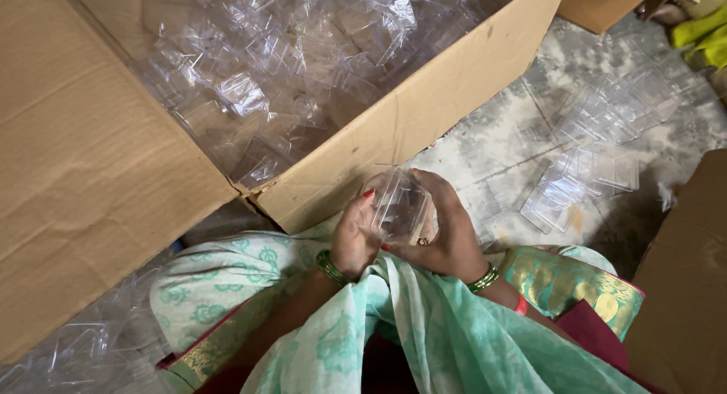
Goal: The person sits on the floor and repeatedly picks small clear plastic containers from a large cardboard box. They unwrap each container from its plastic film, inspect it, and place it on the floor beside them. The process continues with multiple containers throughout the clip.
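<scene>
Work in hand: a small clear plastic box (399, 206) is held between both hands above the lap, just in front of the corner of the big cardboard carton (424, 106).
Left hand (353, 239): its fingers are curled onto the box's left side, thumb tip at the upper edge, pinching it.
Right hand (447, 231): it cups the box from the right and from under; the fingers are wrapped close round it, not spread.
Doing it well: I judge that the two halves want lining up squarely before any squeeze, pressure spread along the rim and not at one corner, since thin clear plastic probably cracks or whitens easily.
Supply: the carton is full of loose clear pieces (280, 68).
Floor (492, 151): a group of clear boxes (598, 144) lies to the right, well apart from the hands.
Watch for: the loose scarf cloth (424, 318) hangs just below the hands and could catch in a closing edge.
</scene>
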